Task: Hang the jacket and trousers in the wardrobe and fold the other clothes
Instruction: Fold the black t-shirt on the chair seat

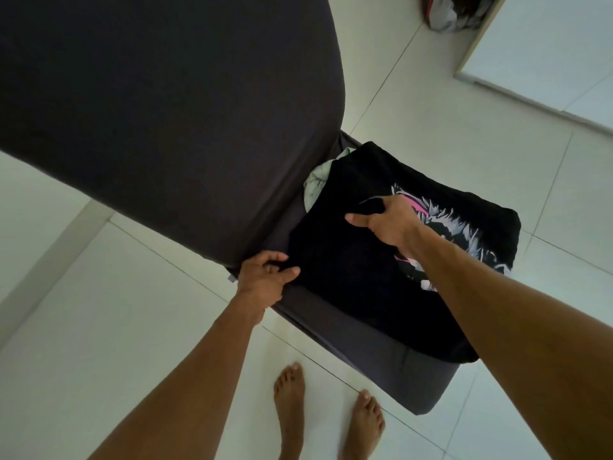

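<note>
We see black printed shirt (348, 260) on chair seat (348, 330), over pale garment (315, 184). Left hand (265, 277) pinches its near corner; right hand (384, 220) clamps cloth mid-panel. We judge folding midway; jacket, trousers, wardrobe unseen.

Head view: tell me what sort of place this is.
Probably a room in a home: a white tiled floor, a dark fabric-covered chair with a black printed T-shirt on its seat, and the person's bare feet.
</note>
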